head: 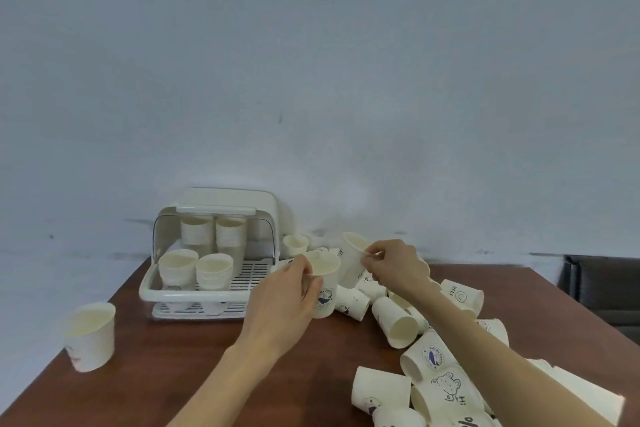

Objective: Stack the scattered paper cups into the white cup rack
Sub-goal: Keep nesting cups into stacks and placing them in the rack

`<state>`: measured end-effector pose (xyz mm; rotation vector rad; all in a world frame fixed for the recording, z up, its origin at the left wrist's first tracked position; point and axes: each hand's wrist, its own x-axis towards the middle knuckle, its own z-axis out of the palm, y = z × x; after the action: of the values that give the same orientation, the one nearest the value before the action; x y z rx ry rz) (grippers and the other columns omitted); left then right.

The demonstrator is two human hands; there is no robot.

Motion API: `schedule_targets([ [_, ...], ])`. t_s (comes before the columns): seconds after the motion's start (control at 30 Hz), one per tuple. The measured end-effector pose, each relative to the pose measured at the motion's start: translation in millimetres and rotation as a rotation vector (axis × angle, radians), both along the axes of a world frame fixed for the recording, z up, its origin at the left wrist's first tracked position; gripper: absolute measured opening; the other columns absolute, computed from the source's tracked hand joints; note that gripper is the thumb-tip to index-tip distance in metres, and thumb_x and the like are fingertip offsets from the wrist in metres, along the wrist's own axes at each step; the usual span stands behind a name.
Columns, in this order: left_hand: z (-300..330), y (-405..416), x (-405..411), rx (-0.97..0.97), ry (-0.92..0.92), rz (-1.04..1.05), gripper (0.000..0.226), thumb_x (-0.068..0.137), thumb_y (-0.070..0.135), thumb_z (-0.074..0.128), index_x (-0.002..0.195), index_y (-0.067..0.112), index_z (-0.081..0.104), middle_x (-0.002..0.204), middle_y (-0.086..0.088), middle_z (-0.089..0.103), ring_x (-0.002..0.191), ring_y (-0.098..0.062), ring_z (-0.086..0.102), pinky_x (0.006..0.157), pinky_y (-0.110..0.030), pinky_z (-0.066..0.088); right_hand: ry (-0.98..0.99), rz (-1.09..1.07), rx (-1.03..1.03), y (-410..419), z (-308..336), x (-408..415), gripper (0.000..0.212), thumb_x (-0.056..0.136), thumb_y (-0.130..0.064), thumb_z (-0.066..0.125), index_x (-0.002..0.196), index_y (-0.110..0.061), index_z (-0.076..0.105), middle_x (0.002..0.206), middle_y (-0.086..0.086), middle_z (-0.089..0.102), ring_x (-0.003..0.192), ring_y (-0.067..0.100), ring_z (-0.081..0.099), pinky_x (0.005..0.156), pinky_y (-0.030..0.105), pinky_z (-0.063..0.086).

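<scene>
White cup rack [180, 293] sits at the table's [180, 357] far left w/ lid up; four cup stacks inside, rear two blurred behind the clear lid. Left hand [287, 298] grips an upright whale-print cup [325, 291]. Right hand [394, 263] pinches a tilted cup's [353, 260] rim, print prob. hidden. Scattered cups [429, 357] pile at right, some cut off by frame.
</scene>
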<state>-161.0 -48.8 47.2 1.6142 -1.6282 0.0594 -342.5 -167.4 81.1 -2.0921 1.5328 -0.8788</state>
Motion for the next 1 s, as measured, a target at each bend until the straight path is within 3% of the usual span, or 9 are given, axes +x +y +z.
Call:
schedule_targets([
  [0.13, -2.0, 13.9, 12.7, 0.005, 0.012, 0.028, 0.017, 0.094, 0.045, 0.046, 0.095, 0.028, 0.048, 0.080, 0.009, 0.059, 0.078, -0.013, 0.058, 0.071, -0.037, 0.048, 0.017, 0.067, -0.010, 15.2, -3.0, 20.7, 0.012, 0.084, -0.017, 0.060, 0.084, -0.016, 0.072, 0.064, -0.001, 0.069, 0.050, 0.010, 0.059, 0.053, 0.024, 0.051],
  [0.27, -3.2, 23.8, 27.0, 0.002, 0.009, 0.059, 0.018, 0.095, 0.046, 0.045, 0.094, 0.028, 0.048, 0.079, 0.010, 0.058, 0.077, -0.013, 0.057, 0.070, -0.035, 0.048, 0.058, 0.117, -0.016, 23.8, -5.2, 38.3, 0.012, 0.085, -0.018, 0.059, 0.084, -0.018, 0.071, 0.064, -0.003, 0.066, 0.052, 0.009, 0.057, 0.049, 0.015, 0.044],
  [0.33, -3.7, 27.7, 35.2, 0.011, 0.008, 0.079, 0.019, 0.095, 0.046, 0.045, 0.096, 0.028, 0.048, 0.081, 0.010, 0.059, 0.079, -0.012, 0.057, 0.069, -0.033, 0.047, 0.065, 0.141, -0.027, 24.6, -7.5, 47.9, 0.011, 0.085, -0.020, 0.059, 0.083, -0.020, 0.070, 0.063, -0.004, 0.066, 0.059, 0.010, 0.058, 0.062, 0.020, 0.044],
  [0.47, -8.0, 36.0, 53.8, 0.008, 0.027, 0.109, 0.019, 0.095, 0.046, 0.046, 0.094, 0.027, 0.049, 0.080, 0.010, 0.060, 0.077, -0.011, 0.058, 0.070, -0.034, 0.048, 0.084, 0.185, -0.026, 28.1, -12.6, 68.8, 0.010, 0.085, -0.019, 0.060, 0.082, -0.022, 0.069, 0.066, -0.005, 0.065, 0.055, 0.006, 0.056, 0.054, 0.019, 0.043],
  [0.6, -16.2, 44.3, 74.2, 0.025, 0.033, 0.144, 0.019, 0.094, 0.046, 0.047, 0.091, 0.028, 0.047, 0.078, 0.009, 0.058, 0.077, -0.012, 0.058, 0.069, -0.035, 0.048, 0.123, 0.218, -0.029, 29.2, -22.2, 93.7, 0.013, 0.084, -0.022, 0.060, 0.075, -0.030, 0.065, 0.074, -0.003, 0.067, 0.070, 0.012, 0.062, 0.072, 0.030, 0.052],
  [0.7, -21.6, 49.0, 87.4, 0.044, 0.039, 0.146, 0.019, 0.093, 0.045, 0.048, 0.089, 0.027, 0.047, 0.075, 0.008, 0.056, 0.076, -0.014, 0.058, 0.068, -0.036, 0.048, 0.121, 0.237, -0.047, 27.2, -28.6, 117.1, 0.013, 0.084, -0.021, 0.058, 0.084, -0.022, 0.071, 0.075, 0.001, 0.069, 0.080, 0.022, 0.064, 0.077, 0.034, 0.051],
  [0.9, -28.0, 53.8, 111.0, 0.061, 0.036, 0.185, 0.016, 0.094, 0.043, 0.045, 0.091, 0.028, 0.046, 0.080, 0.010, 0.061, 0.077, -0.011, 0.060, 0.069, -0.036, 0.050, 0.162, 0.256, -0.172, 22.4, -24.6, 174.0, 0.022, 0.092, -0.020, 0.052, 0.091, -0.012, 0.071, 0.082, 0.005, 0.068, 0.078, 0.020, 0.056, 0.067, 0.030, 0.037],
  [1.0, -31.7, 57.6, 121.2, 0.067, 0.044, 0.207, 0.014, 0.094, 0.043, 0.046, 0.093, 0.029, 0.047, 0.083, 0.012, 0.063, 0.078, -0.010, 0.060, 0.068, -0.032, 0.050, 0.148, 0.245, -0.228, 17.8, -23.4, 202.3, 0.023, 0.093, -0.019, 0.049, 0.092, -0.009, 0.069, 0.085, 0.009, 0.069, 0.082, 0.026, 0.059, 0.068, 0.032, 0.041],
])
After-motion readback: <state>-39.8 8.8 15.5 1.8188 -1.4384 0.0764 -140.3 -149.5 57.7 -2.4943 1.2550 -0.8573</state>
